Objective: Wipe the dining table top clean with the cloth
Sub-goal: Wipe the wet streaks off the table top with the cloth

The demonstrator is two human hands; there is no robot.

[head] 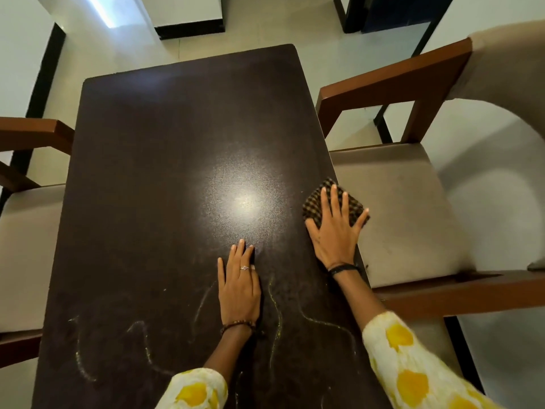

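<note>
The dark brown dining table top (165, 178) fills the middle of the view, with a bright light reflection near its centre. Pale yellowish squiggly marks (274, 314) run across its near part. A folded brown checked cloth (320, 200) lies at the table's right edge, partly over the edge. My right hand (334, 231) presses flat on the cloth with fingers spread. My left hand (239, 286) rests flat on the bare table, fingers together, just left of the marks, holding nothing.
A wooden armchair with a beige cushion (407, 208) stands tight against the table's right side. Another chair (26, 240) stands on the left. Pale floor tiles (265, 25) lie beyond the far edge.
</note>
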